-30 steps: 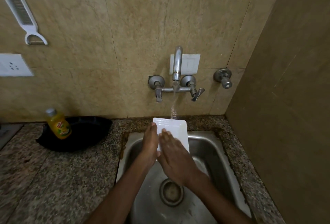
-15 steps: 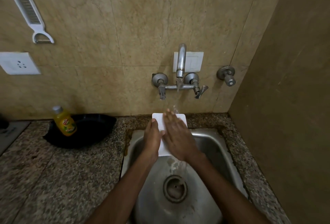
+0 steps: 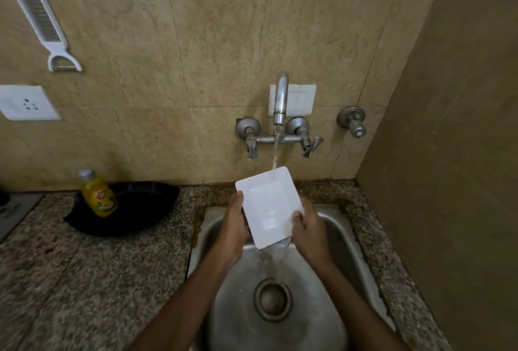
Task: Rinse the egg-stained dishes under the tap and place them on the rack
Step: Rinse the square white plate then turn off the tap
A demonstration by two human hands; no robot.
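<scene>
A white rectangular plate (image 3: 267,206) is held over the far part of the steel sink (image 3: 347,241). It is tilted, with its far edge raised under the tap (image 3: 280,98) and its near edge dropping toward the drain (image 3: 272,299). The stream of water (image 3: 276,151) lands on the far rim, and water spills off the near right corner into the basin.

Both hands are closed on the plate. The left hand (image 3: 234,227) grips the left long edge, with its thumb on the rim close to the far left corner and its fingers hidden behind. The right hand (image 3: 309,231) holds the right edge toward the near corner, thumb hooked over the rim.

The plate looks stiff and fairly light, with a smooth glossy face (whether ceramic or melamine cannot be told from here). Wet, it is likely to be slippery, and a knock against the steel basin or the tap could chip it if it is ceramic. The raised rim is the best place to take hold, with a thumb on top and fingers underneath on opposite long edges, much as it is held now. The face shows no obvious egg, so the rinse looks close to done. No rack is in view.

On the speckled counter (image 3: 84,266) to the left stands a yellow soap bottle (image 3: 98,193), beside or in a black dish (image 3: 145,210); which of the two cannot be told.
</scene>
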